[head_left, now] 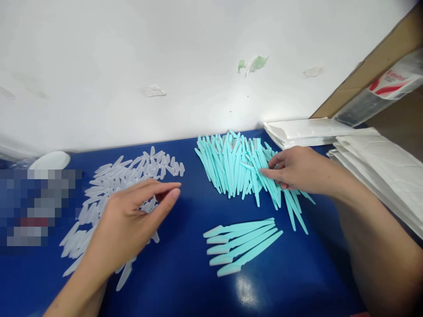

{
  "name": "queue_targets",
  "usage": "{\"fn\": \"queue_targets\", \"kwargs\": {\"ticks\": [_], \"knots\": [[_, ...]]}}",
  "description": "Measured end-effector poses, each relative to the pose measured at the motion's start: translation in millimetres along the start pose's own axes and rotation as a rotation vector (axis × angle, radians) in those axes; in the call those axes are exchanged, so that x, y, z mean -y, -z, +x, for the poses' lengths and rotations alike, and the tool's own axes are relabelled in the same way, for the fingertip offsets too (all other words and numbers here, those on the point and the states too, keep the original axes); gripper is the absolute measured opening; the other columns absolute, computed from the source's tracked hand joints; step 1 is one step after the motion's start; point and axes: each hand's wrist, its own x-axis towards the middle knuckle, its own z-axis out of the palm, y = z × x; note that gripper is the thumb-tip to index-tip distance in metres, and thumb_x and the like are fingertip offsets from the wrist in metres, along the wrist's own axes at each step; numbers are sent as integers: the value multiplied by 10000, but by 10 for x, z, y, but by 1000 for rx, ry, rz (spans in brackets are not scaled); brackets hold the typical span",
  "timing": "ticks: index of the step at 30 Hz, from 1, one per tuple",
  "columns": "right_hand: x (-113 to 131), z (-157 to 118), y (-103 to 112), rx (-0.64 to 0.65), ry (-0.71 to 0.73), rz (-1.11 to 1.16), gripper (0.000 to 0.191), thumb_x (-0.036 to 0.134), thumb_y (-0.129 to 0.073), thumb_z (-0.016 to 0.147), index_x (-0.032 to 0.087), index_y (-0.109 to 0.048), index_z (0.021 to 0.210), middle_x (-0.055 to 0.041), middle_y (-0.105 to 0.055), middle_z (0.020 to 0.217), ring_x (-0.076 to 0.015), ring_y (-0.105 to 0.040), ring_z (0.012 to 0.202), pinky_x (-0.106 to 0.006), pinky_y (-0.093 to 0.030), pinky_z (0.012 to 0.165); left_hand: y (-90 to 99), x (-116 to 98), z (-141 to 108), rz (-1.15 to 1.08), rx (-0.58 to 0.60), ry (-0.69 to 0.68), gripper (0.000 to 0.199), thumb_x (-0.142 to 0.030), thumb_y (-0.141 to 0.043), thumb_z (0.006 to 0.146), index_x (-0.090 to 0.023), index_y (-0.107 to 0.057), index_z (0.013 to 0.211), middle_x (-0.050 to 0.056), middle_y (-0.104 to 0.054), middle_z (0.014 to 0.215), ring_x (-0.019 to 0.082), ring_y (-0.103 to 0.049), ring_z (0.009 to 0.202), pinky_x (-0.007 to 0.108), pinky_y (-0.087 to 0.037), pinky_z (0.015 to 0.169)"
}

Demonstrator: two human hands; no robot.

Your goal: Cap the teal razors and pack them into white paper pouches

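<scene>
Both hands are over a blue tabletop (185, 286). The left hand (142, 211), left of centre, is raised over the right edge of a spread heap of translucent pieces (114, 182). Its thumb and forefinger are drawn close together with nothing visible between them; whether the tips meet cannot be determined.

The right hand (291, 169), right of centre, is at the right side of a pile of turquoise razor-shaped pieces (231, 163), fingers bent and touching it. Whether this grip is closed on a piece cannot be told.

Five like pieces form a separate slanted row (249, 245) at lower centre, wide ends to the left, narrow ends converging.

White packets (307, 131) lie at right, partly behind the right forearm. A clear bottle (360, 103) with a red-and-white label leans against brown cardboard (357, 77) at upper right. A white wall (198, 48), marked by peeled patches, fills the upper frame.
</scene>
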Motion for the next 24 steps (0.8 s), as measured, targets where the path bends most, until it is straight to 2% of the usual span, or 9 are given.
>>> {"fn": "queue_targets", "kwargs": {"ticks": [3,5,8,10,13,16,20,24], "knots": [[-11,7,-7,45,-7,116,344,519,-683,876,187,-773,872,-76,-755,643,-238,-711,572,-399,-547,603,181,90,55,48,-44,106,294,-530,-712,962,-278,-836,1050,-9,-797,958,158,-672,729,181,-460,509],[-23,-3,-2,60,0,145,361,526,-703,861,177,-786,902,-82,-760,647,-246,-717,570,-408,-568,603,311,147,70,64,2,145,320,-555,-724,942,-269,-837,1031,-16,-806,988,164,-684,756,173,-456,513],[-65,-22,6,36,8,126,383,540,-709,864,181,-805,957,-74,-765,647,-246,-716,556,-412,-576,595,474,245,57,95,189,143,329,-565,-696,952,-269,-840,960,-27,-777,893,150,-661,723,172,-449,528],[-108,-30,1,13,15,101,400,563,-700,879,195,-812,987,-65,-767,650,-247,-718,558,-405,-569,583,518,323,39,140,333,130,337,-579,-674,959,-287,-842,939,-26,-738,816,147,-647,692,188,-453,547],[-146,-51,-11,6,28,79,431,616,-690,888,221,-816,1005,-51,-757,635,-248,-706,546,-389,-535,538,463,425,23,248,418,102,325,-606,-715,910,-313,-844,965,0,-752,872,158,-634,631,243,-447,546],[-100,-102,-11,-48,52,47,415,635,-706,873,239,-805,942,-36,-723,591,-222,-649,486,-379,-487,517,332,449,25,344,401,57,293,-583,-748,875,-316,-850,940,33,-775,939,185,-643,620,295,-441,574],[43,-207,-13,-146,150,38,358,612,-752,854,255,-773,851,-16,-699,606,-172,-554,481,-361,-429,531,180,350,32,428,364,2,244,-480,-691,910,-301,-833,826,41,-760,861,238,-681,734,317,-428,623],[178,-296,-92,-45,235,151,361,608,-705,911,256,-751,844,0,-677,677,-157,-521,569,-329,-413,546,117,239,40,451,338,9,280,-413,-619,950,-279,-792,777,26,-749,845,219,-650,712,315,-412,618]]}}
